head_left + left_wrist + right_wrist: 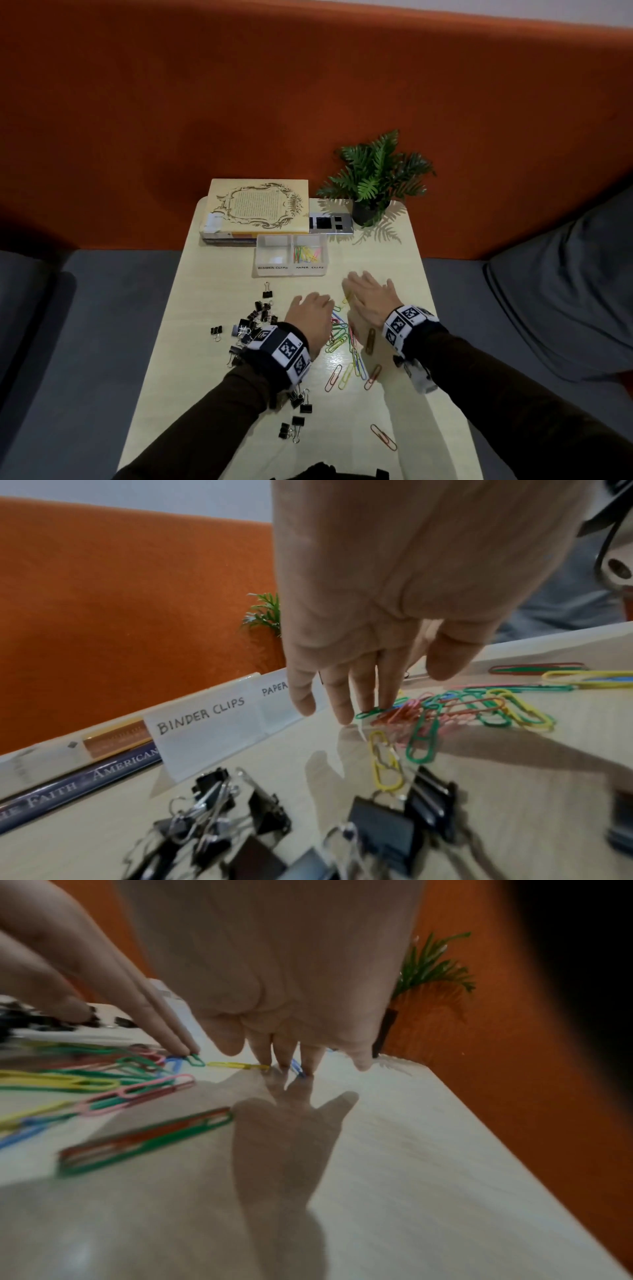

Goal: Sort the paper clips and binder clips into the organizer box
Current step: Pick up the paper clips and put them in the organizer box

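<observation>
Paper clips [346, 346] lie scattered on the desk [394, 274], long axes mostly running toward the organizer box [290, 255], which has two compartments (the right one already holds several clips). Black binder clips [255, 320] cluster left, too many and too jumbled to count. Left hand [310, 317] and right hand [371, 301] both rest flat-fingered, fingertips touching clips, gripping nothing.

The organizer box [205, 739] carries handwritten labels: "BINDER CLIPS" on its left compartment and "PAPER CLIPS" on its right, the second half-hidden in the left wrist view. A dark book spine [78, 780] beside it reads "FAITH" and "AMERICAN".
</observation>
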Available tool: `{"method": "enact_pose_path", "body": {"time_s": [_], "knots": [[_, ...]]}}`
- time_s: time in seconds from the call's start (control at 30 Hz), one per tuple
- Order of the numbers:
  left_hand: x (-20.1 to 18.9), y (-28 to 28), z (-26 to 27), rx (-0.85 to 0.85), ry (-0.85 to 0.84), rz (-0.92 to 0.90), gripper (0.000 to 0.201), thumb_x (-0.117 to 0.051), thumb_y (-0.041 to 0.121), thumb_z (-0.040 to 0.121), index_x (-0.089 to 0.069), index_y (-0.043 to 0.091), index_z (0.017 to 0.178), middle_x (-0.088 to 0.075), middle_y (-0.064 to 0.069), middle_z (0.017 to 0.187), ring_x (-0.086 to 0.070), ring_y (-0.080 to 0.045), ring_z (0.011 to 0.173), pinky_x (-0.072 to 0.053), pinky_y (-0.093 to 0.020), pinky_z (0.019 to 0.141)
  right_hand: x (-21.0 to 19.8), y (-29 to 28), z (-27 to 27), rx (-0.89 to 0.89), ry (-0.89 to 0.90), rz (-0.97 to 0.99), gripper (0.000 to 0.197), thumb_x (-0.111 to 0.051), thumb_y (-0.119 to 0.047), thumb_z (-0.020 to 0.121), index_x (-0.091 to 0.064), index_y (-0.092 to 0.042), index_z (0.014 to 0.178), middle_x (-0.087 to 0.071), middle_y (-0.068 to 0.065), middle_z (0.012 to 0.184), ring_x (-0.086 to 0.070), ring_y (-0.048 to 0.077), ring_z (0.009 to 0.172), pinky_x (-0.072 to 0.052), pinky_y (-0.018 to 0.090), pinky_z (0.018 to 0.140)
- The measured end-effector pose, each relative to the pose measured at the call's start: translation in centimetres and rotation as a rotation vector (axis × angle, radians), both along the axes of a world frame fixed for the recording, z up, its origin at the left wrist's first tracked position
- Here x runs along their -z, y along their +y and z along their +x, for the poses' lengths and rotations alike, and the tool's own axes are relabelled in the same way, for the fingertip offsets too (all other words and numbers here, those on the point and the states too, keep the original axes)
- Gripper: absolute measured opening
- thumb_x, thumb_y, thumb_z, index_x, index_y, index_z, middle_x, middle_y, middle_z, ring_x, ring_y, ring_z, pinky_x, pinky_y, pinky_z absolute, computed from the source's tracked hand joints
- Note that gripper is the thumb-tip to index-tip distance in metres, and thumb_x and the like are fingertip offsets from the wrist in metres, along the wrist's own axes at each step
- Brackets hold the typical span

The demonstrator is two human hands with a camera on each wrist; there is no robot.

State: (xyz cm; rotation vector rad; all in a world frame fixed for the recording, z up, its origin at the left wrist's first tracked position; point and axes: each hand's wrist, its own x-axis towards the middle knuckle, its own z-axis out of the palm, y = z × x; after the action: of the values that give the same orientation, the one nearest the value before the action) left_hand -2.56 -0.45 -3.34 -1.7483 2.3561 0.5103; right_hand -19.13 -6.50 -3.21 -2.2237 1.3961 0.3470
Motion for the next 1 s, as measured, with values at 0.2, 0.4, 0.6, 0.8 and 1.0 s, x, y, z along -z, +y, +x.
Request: {"method": "enact_pose_path", "body": {"time_s": [0.2, 0.4, 0.6, 0.8, 1.0], "knots": [[1.2, 1.0, 0.6, 0.023, -0.006, 0.017, 0.047, -0.053, 0.032, 0.090, -0.047, 0.008, 0.130, -0.048, -0.008, 0.138, -0.048, -0.030, 0.121, -0.042, -0.043, 0.100, 1.4, 5.6, -2.7, -0.024, -0.037, 0.058, 0.078, -0.044, -0.058, 0.081, -0.017, -0.019, 0.142, -0.010, -0.002, 0.156, -0.012, 0.019, 0.141, -0.011, 0.051, 0.115], [0.6, 0.9, -0.3, -0.109, 0.030, 0.080, 0.022, -0.059, 0.014, 0.091, -0.055, 0.005, 0.111, -0.061, -0.014, 0.116, -0.055, -0.031, 0.108, -0.048, -0.040, 0.084, 3.6, 9.6, -1.2, 0.135, -0.383, -0.248, 0.033, -0.073, -0.010, 0.072, -0.060, -0.003, 0.101, -0.062, 0.019, 0.105, -0.056, 0.037, 0.097, -0.052, 0.041, 0.084], [0.0, 0.7, -0.1, -0.198, 0.003, 0.159, 0.019, -0.054, 0.013, 0.093, -0.064, 0.007, 0.108, -0.066, -0.016, 0.112, -0.063, -0.034, 0.104, -0.052, -0.039, 0.085, 4.0, 9.2, 0.6, 0.304, -0.368, -0.280, 0.012, -0.052, -0.007, 0.080, -0.063, -0.007, 0.077, -0.060, 0.014, 0.078, -0.055, 0.031, 0.076, -0.042, 0.034, 0.065], [-2.6, -0.5, 1.9, -0.425, 0.265, 0.066, 0.015, -0.064, 0.018, 0.088, -0.073, 0.013, 0.100, -0.075, -0.008, 0.095, -0.071, -0.024, 0.089, -0.059, -0.033, 0.082, 2.9, 8.7, 0.9, 0.373, -0.241, -0.200, 0.019, -0.048, -0.007, 0.086, -0.066, -0.006, 0.081, -0.063, 0.014, 0.086, -0.059, 0.031, 0.082, -0.045, 0.033, 0.069], [-6.0, -7.3, 3.8, -0.569, 0.290, -0.068, 0.017, -0.064, 0.020, 0.089, -0.072, 0.010, 0.099, -0.073, -0.012, 0.099, -0.067, -0.030, 0.094, -0.057, -0.036, 0.083, 1.6, 8.4, 0.7, 0.440, -0.239, -0.113, 0.019, -0.051, -0.014, 0.089, -0.069, -0.012, 0.090, -0.066, 0.009, 0.089, -0.061, 0.026, 0.089, -0.043, 0.030, 0.070]]}}
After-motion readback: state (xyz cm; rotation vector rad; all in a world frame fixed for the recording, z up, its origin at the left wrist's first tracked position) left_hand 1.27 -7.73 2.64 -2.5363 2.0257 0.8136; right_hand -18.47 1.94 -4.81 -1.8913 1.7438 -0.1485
